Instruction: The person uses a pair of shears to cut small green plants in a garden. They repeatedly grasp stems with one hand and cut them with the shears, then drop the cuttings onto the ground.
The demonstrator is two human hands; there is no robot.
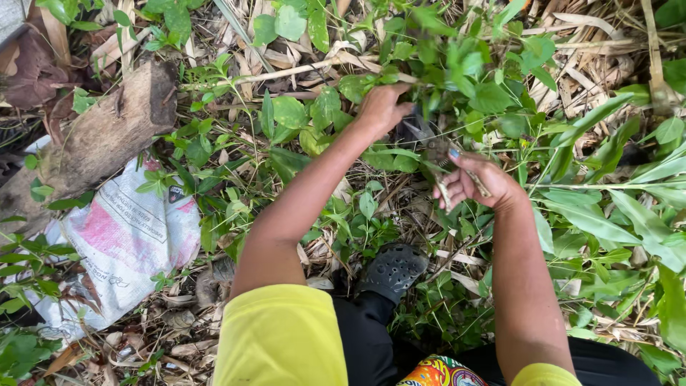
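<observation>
Hands in the weeds, seen from your head camera.
Your left hand point(382, 107) is closed around a bunch of leafy stems point(443, 68), holding them taut, while your right hand point(475, 182) is clenched on a small blade point(429, 143) at their base, beside your black shoe point(393, 268).

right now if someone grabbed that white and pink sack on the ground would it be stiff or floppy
The woven sack would probably be floppy: it lies crumpled and creased over the dry leaves. It looks flat and empty, so likely light. Weeds overlap its edge and might snag it.
</observation>
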